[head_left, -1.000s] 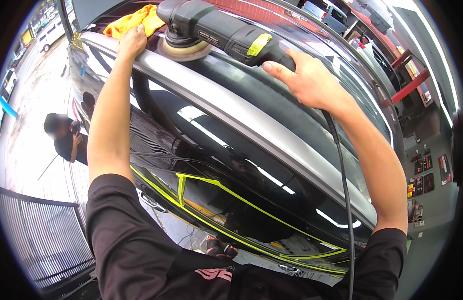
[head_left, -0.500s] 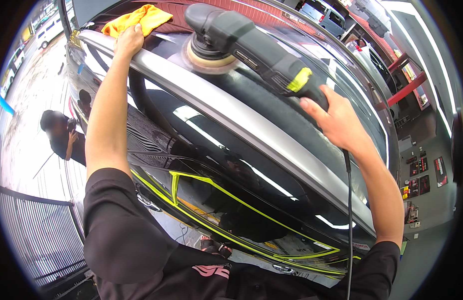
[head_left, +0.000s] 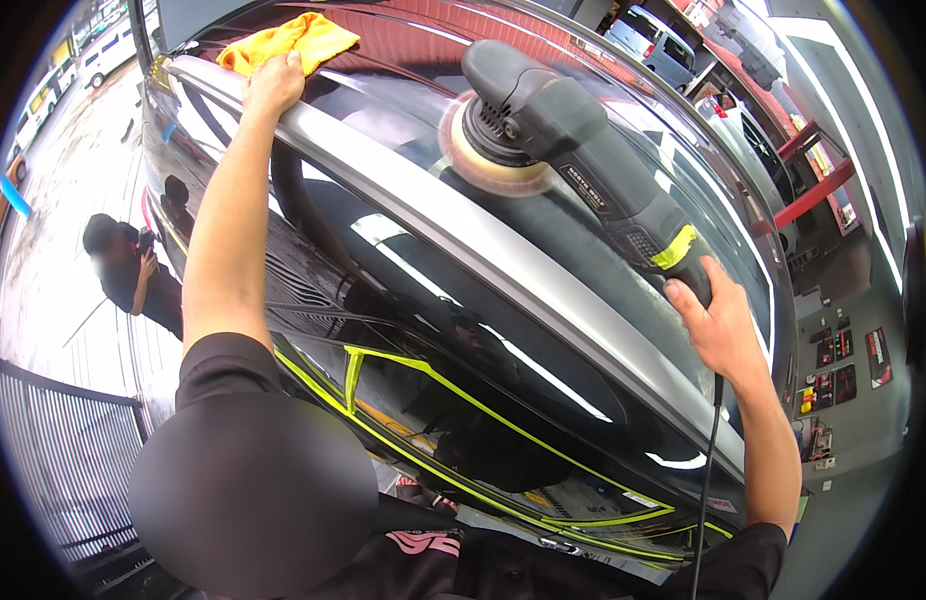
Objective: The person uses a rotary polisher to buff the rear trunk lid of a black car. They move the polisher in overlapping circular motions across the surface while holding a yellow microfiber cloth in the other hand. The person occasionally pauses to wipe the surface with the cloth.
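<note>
My right hand (head_left: 725, 325) is wrapped round the rear handle of a black electric polisher (head_left: 593, 150) with a strip of yellow-green tape near the grip. Its round pad (head_left: 488, 160) lies on the dark, hazy roof of a black car (head_left: 423, 150), just beyond the silver roof rail (head_left: 463, 215). The power cord (head_left: 711, 480) hangs from the handle past my right forearm. At the far left end of the rail, my left hand (head_left: 276, 84) is closed on the near edge of an orange cloth (head_left: 301, 45), which is spread over the roof.
Yellow-green masking tape (head_left: 523, 430) outlines panels on the car's near side. A person (head_left: 133, 265) stands at the left holding something up. A slatted metal gate (head_left: 68, 460) is at the lower left. Tools hang on the grey wall (head_left: 843, 480) at the right.
The polisher and my right hand have moved to the right and slightly nearer along the roof. My left hand stays on the cloth; the whole view has shifted a little.
</note>
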`<state>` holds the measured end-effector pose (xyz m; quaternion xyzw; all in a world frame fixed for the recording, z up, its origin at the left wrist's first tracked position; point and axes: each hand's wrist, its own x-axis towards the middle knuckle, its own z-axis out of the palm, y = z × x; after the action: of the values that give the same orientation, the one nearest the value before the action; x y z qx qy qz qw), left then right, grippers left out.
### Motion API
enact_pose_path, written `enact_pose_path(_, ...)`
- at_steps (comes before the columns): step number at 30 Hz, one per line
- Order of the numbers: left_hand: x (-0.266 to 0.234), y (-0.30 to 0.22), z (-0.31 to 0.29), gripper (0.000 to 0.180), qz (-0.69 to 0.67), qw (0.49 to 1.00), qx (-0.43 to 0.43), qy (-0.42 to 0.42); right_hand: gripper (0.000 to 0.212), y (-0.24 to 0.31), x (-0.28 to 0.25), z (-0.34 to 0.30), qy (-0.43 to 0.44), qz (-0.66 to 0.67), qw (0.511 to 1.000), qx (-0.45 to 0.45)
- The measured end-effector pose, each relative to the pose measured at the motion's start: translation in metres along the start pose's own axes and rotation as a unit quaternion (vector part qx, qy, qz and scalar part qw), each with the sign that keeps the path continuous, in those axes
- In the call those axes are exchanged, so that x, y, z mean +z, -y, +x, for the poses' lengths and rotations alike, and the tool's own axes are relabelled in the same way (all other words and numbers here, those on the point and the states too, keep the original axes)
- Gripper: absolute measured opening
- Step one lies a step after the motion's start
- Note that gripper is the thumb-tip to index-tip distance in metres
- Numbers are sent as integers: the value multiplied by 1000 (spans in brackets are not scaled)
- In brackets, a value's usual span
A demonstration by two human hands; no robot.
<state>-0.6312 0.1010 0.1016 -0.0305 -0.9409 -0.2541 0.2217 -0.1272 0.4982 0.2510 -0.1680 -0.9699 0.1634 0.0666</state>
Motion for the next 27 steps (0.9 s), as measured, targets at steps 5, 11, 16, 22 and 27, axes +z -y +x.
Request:
enact_pose_path(5, -3, -8, -4, 62, 1, 1000, -7, 25, 53, 4, 12, 21, -35, -7, 998, -58)
enact_pose_path(11, -6, 0, -8, 62, 8, 1000, -10, 22, 59, 43, 31, 72, -4, -16, 995, -95)
enact_pose_path(16, -1, 9, 4, 63, 40, 999, -2, 31, 61, 85, 30, 118, 85, 33, 995, -43)
enact_pose_path(22, -6, 10, 6, 63, 42, 998, -3, 36, 56, 92, 29, 135, 76, 63, 994, -37)
enact_pose_path(27, -6, -5, 5, 64, 46, 998, 8, 43, 59, 59, 14, 102, 71, 40, 997, -1)
